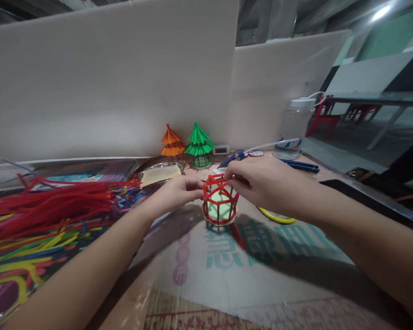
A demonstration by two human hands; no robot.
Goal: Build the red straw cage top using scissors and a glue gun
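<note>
A small round pavilion frame (219, 201), made of red pipe cleaners with dark upright posts and a pale green base, stands on the table before me. My left hand (179, 190) is closed in a pinch on the upper left rim of this frame. At its upper right rim, the curled fingers of my right hand (249, 178) grip the red top; the fingertips are partly hidden. A loose red pipe cleaner (239, 237) lies just in front of the base. Behind the frame stand an orange pavilion model (172, 145) and a green pavilion model (198, 145), both with tiered, pointed roofs.
Piles of red pipe cleaners (65, 201) and multicoloured ones (30, 256) cover the left side. A glue gun (232, 159), a water bottle (292, 128), dark blue pliers (301, 166) and a yellow ring (278, 217) lie or stand right of centre. A white partition (106, 82) closes the back.
</note>
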